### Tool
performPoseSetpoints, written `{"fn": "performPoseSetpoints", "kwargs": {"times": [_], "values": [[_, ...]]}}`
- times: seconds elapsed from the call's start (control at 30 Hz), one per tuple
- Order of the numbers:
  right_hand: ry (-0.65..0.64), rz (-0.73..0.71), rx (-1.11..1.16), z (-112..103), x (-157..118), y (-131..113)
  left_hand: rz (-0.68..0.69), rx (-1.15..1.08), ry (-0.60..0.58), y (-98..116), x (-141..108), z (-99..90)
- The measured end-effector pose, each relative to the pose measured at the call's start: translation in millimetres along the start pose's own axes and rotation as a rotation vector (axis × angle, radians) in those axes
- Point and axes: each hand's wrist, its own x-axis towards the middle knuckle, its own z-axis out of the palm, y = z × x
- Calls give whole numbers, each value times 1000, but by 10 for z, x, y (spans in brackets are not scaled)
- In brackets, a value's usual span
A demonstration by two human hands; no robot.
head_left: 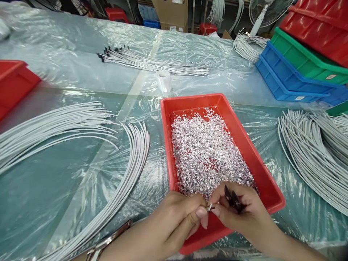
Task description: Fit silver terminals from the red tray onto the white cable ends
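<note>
My left hand [182, 221] pinches the end of a white cable [208, 208] between thumb and finger, above the near end of a red tray [261, 159]. Opposite it, the thumb and forefinger of my right hand [244, 214] close at the tip of that cable. Tucked in the right palm is a pair of dark nippers [233, 199], with two pointed jaws sticking up and the handles hidden. Beneath the hands, the tray holds a heap of small shiny silver pieces [206, 152]. The rest of the held cable is mostly hidden by my left forearm.
Bundled white cables [136, 152] lie at left, with another bundle [312, 152] at right. Farther back are black-ended cables [152, 62] and a roll of clear film [163, 81]. Stacked blue bins [288, 78] stand at the right; a red bin [16, 83] is at left. Plastic sheeting covers the table.
</note>
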Motion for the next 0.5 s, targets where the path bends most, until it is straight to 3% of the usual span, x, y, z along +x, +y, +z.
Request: {"fn": "performPoseSetpoints", "kwargs": {"times": [0.27, 0.4, 0.5], "values": [[-131, 69, -116, -98, 14, -56, -6, -9, -114, 9, 14, -79], [-115, 52, -168, -136, 35, -50, -22, -26, -236, 19, 31, -82], [-113, 51, -183, -142, 50, -36, 0, -12, -264, 22, 32, -74]]}}
